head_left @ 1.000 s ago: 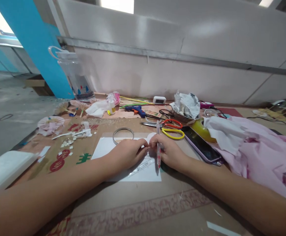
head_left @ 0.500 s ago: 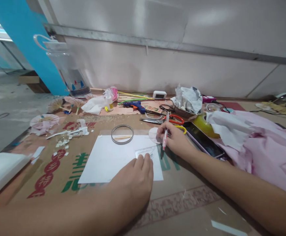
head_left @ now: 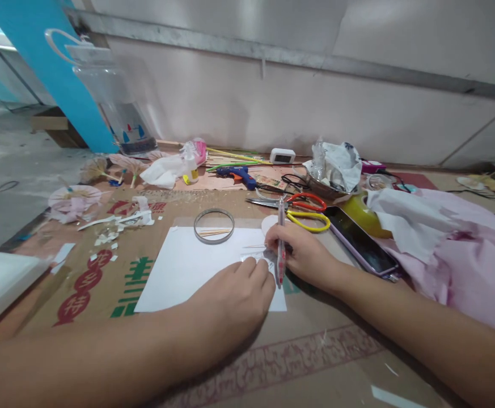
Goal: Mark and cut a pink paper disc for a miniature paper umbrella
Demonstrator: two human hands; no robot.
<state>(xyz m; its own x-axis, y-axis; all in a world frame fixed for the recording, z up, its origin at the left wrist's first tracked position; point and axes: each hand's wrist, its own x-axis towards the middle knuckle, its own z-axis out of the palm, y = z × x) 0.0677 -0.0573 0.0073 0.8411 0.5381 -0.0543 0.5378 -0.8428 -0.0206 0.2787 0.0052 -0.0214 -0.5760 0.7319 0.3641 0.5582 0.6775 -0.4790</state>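
My right hand (head_left: 300, 249) is closed round a clear pen (head_left: 281, 263) with red inside, held nearly upright. A thin toothpick-like stick (head_left: 253, 246) points left from its fingertips; they seem to pinch its right end. My left hand (head_left: 242, 289) rests on the right part of a white sheet of paper (head_left: 179, 272). Its curled fingers are on a small clear ruler (head_left: 256, 256), mostly hidden beneath them. A grey metal ring (head_left: 214, 242) lies on the sheet's far edge, with several thin sticks (head_left: 213, 232) inside it. Behind my right hand is a pale paper disc (head_left: 269, 224), partly covered.
Scissors (head_left: 311, 221) with red and yellow handles lie beside a phone (head_left: 362, 241). A blue glue gun (head_left: 241, 177) and a glue bottle (head_left: 191, 168) sit farther back. Paper scraps (head_left: 111, 235) are at left, pink cloth (head_left: 455, 255) at right, on cardboard (head_left: 315, 351).
My right hand has come nearer to my left hand, and a thin stick now shows at its fingertips. My left fingers cover more of the ruler. The view has shifted slightly.
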